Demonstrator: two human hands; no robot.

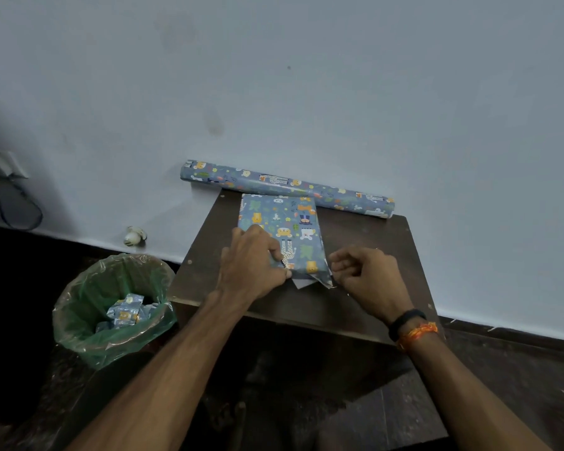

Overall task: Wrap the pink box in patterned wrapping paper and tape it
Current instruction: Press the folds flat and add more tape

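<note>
A flat rectangular box covered in glossy blue wrapping paper printed with little cartoon animals (282, 234) lies at the centre of the frame, on a small dark brown wooden table (365, 281) with a matte, slightly scuffed top. None of the box's own colour shows; the paper hides it. At the box's near end the paper is still loose, a crinkled flap (310, 281) sticking out with its pale underside showing.

The left hand (253, 265) rests on the near left corner of the package, fingers curled down and the thumb and forefinger pinching the folded paper edge. The right hand (365, 275), just right of the flap, has its fingers curled inward at the paper's near right corner; whether they actually grip the paper I cannot tell. That wrist wears a black band and an orange woven thread (414, 330).

Behind the package, against the smooth pale blue wall (306, 76), lies a long cylindrical roll of the same patterned paper (287, 188), touching the box's far edge. At the lower left stands a round bin lined with a thin, wrinkled green plastic bag (111, 307), with crumpled offcuts of the paper inside. A small white rounded object (134, 236) sits on the floor by the wall.
</note>
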